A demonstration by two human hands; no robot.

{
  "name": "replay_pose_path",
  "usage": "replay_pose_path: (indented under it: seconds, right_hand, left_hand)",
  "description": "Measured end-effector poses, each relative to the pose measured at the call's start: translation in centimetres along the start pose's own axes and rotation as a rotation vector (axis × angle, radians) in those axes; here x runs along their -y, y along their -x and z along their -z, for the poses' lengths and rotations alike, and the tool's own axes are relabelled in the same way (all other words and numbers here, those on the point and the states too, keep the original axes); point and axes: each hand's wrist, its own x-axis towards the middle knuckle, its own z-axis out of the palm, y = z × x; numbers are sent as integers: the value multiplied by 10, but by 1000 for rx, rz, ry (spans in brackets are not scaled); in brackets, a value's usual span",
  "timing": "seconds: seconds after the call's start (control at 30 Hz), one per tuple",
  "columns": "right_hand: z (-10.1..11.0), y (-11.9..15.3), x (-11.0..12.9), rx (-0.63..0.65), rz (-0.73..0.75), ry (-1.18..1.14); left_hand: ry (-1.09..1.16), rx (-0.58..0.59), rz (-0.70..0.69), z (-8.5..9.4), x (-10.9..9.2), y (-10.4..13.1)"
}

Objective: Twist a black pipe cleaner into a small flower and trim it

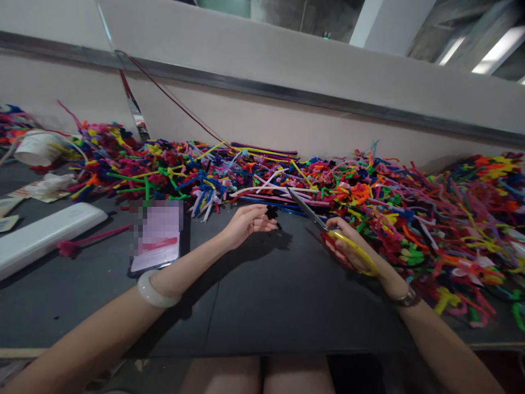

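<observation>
Between the fingertips of my left hand (248, 223) is a small fuzzy black piece (272, 213), held just above the dark table (262, 306). My right hand (348, 243) is closed around the red and yellow handles of a pair of scissors (314, 216). The blades point up and to the left, toward the heap of colourful pipe cleaners (246, 178), and do not touch the black piece. A pale bangle is on my left forearm and a dark band on my right wrist.
A phone (158, 235) lies left of my left hand. Beyond it are a long white case (49, 235), a pink pipe cleaner (98, 236) and a white cup (36, 149). The heap runs along a pale partition (266, 120) and down the right side.
</observation>
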Motion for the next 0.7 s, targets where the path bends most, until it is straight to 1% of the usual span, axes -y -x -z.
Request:
replay_pose_path:
  seconds: [0.2, 0.47, 0.57, 0.7]
  right_hand:
    - [-3, -3, -8, 26, -6, -74]
    - [-2, -6, -18, -22, -1, -116]
    - [-2, -5, -16, -20, 7, -116]
    - [-2, -4, -12, 18, 1, -105]
  left_hand:
    - [38, 30, -1, 0, 1, 0]
    - [14, 29, -3, -1, 1, 2]
    - [5, 8, -18, -1, 4, 1]
    - [-13, -10, -23, -2, 5, 1]
